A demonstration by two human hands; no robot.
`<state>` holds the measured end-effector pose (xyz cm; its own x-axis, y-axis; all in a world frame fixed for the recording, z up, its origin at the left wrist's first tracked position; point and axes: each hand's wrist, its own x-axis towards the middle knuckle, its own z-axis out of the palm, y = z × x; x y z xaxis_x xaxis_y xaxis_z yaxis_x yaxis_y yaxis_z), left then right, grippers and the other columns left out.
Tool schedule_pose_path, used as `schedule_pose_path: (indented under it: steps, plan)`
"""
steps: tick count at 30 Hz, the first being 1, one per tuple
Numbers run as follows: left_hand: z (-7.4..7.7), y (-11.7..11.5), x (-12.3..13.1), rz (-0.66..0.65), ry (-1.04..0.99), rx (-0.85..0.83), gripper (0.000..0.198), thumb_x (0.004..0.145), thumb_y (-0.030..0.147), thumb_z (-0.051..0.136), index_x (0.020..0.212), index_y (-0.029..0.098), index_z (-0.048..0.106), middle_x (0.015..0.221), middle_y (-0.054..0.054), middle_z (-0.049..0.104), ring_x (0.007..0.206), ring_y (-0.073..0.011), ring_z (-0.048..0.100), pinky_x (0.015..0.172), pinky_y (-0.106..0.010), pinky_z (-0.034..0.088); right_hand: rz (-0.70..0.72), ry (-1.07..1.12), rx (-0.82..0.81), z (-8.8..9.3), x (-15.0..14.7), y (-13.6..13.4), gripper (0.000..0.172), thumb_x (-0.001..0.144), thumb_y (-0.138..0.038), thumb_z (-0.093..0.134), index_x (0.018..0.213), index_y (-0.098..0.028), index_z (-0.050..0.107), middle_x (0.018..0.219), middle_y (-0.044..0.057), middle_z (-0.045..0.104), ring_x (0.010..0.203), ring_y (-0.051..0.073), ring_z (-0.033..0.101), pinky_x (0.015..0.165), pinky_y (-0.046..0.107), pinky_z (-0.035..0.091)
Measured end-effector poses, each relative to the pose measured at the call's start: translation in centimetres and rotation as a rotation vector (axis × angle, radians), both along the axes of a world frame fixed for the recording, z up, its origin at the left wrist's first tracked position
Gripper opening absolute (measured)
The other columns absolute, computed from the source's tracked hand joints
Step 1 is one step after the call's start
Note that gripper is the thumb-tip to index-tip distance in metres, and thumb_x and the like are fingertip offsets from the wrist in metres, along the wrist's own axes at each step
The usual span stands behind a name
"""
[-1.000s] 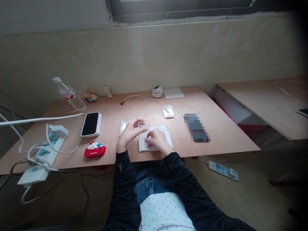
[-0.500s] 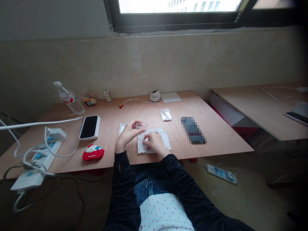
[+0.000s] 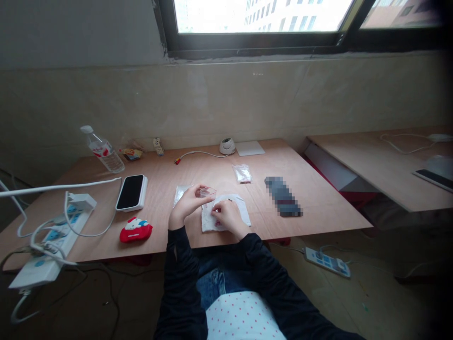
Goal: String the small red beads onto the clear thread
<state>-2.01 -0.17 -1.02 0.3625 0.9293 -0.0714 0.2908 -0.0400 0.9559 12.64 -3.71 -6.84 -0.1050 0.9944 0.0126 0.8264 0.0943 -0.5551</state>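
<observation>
Our view has tipped up, so more of the bright window [image 3: 262, 16] shows. Our left hand [image 3: 187, 202] has its fingers curled, gripping a small clear plastic cup [image 3: 208, 192] above a white crinkly paper towel [image 3: 208, 223]. Our right hand [image 3: 229, 218] has its fingers bunched, pressing on that towel, which lies on the light wood table [image 3: 318, 208].

Water bottle [image 3: 103, 150], phone [image 3: 130, 192], red pouch [image 3: 136, 230], power strip [image 3: 62, 234], plastic bag [image 3: 242, 174], dome camera [image 3: 227, 146], on a wooden counter [image 3: 318, 208]
</observation>
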Motion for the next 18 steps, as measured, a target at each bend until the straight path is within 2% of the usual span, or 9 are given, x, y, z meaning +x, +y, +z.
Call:
schedule_pose_path:
  steps: [5, 9, 18]
  plan:
    - [-1.9, 1.0, -0.5, -0.038, -0.053, -0.024, 0.046, 0.062, 0.034, 0.076, 0.099, 0.014, 0.058, 0.103, -0.011, 0.068, 0.096, -0.0230, 0.062, 0.085, -0.037, 0.046, -0.013, 0.038, 0.009, -0.4, 0.3, -0.2, 0.018, 0.081, -0.027, 0.056, 0.082, -0.024, 0.074, 0.064, 0.002, 0.070, 0.074, 0.017, 0.060, 0.073, 0.026, 0.034]
    - [-2.9, 1.6, -0.6, -0.062, -0.082, -0.006, 0.048, 0.061, 0.033, 0.076, 0.101, 0.014, 0.057, 0.104, -0.011, 0.067, 0.097, -0.0231, 0.062, 0.087, -0.038, 0.046, -0.033, 0.048, 0.020, -0.5, 0.3, -0.2, 0.017, 0.080, -0.025, 0.056, 0.080, -0.024, 0.074, 0.067, 0.002, 0.071, 0.075, 0.017, 0.060, 0.072, 0.026, 0.034]
    - [-2.5, 1.3, -0.3, -0.086, -0.103, -0.020, 0.045, 0.062, 0.029, 0.076, 0.100, 0.014, 0.058, 0.104, -0.011, 0.068, 0.096, -0.0225, 0.063, 0.087, -0.038, 0.046, -0.023, 0.047, -0.007, 0.2, 0.1, -0.5, 0.015, 0.077, -0.025, 0.059, 0.071, -0.024, 0.074, 0.065, 0.002, 0.070, 0.070, 0.017, 0.061, 0.071, 0.027, 0.034]
